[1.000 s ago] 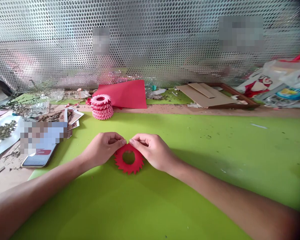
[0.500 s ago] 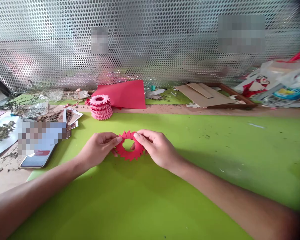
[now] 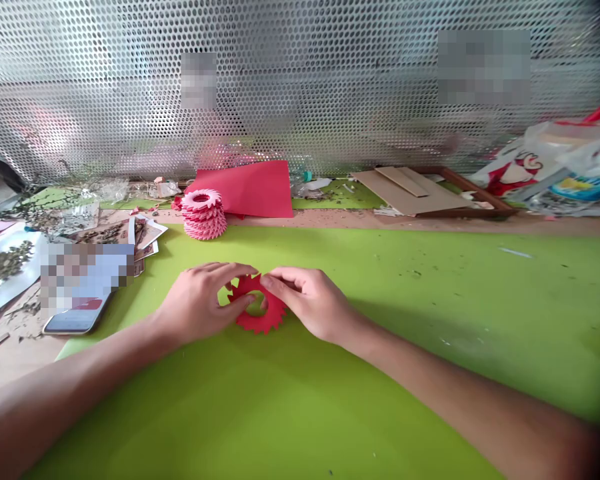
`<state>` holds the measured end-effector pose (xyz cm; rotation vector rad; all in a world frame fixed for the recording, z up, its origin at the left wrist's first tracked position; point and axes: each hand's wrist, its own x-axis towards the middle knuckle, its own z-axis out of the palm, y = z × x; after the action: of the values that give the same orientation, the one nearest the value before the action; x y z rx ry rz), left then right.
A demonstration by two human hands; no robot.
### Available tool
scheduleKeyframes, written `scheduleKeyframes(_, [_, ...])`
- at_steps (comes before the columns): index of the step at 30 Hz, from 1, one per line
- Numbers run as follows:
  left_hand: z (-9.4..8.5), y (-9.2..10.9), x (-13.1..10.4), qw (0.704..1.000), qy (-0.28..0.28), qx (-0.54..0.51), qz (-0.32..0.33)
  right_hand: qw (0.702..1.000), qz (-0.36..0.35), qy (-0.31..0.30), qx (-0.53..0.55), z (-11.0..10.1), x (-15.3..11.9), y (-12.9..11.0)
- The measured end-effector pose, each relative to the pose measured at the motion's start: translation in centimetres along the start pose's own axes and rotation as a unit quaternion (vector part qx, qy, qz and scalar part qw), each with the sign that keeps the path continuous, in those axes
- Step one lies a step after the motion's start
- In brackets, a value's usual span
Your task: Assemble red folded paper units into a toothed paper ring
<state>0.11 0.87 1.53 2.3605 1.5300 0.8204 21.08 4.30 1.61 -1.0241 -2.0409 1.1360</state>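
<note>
A red paper ring (image 3: 265, 323) with a toothed outer edge is held up over the green table surface (image 3: 300, 407). My left hand (image 3: 203, 300) is at its left side, the thumb lying on the ring's face and the index finger reaching over its top edge. On the upper right, my right hand (image 3: 313, 300) pinches the ring between thumb and fingers. Behind them stands a stack of pink toothed rings (image 3: 205, 217), in front of a flat red sheet (image 3: 255, 190).
At the left lie a phone (image 3: 83, 313), photo cards (image 3: 150, 233) and dried plant bits. Cardboard pieces (image 3: 410, 190) rest by a brown frame at the back right, near plastic bags (image 3: 575, 173). A perforated metal panel (image 3: 330, 80) rises behind.
The ring has turned and dropped slightly. My left fingers have spread, with the index finger now over the top edge and the thumb lower. My right hand has shifted slightly downward.
</note>
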Motion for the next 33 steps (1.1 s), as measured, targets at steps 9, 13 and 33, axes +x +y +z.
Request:
scheduleKeyframes(9, [0.1,0.0,-0.2,0.984,0.078,0.133,0.094,0.999,0.001,-0.016,0.038,-0.2,-0.1,-0.1])
scheduleKeyframes(13, [0.2,-0.1,-0.3,0.98,0.069,0.143,0.117,0.999,-0.008,-0.021,0.023,-0.1,-0.1,0.3])
scheduleKeyframes(33, [-0.3,0.8,0.1,0.934,-0.067,-0.309,-0.169,0.999,-0.033,-0.013,-0.014,-0.4,-0.5,-0.6])
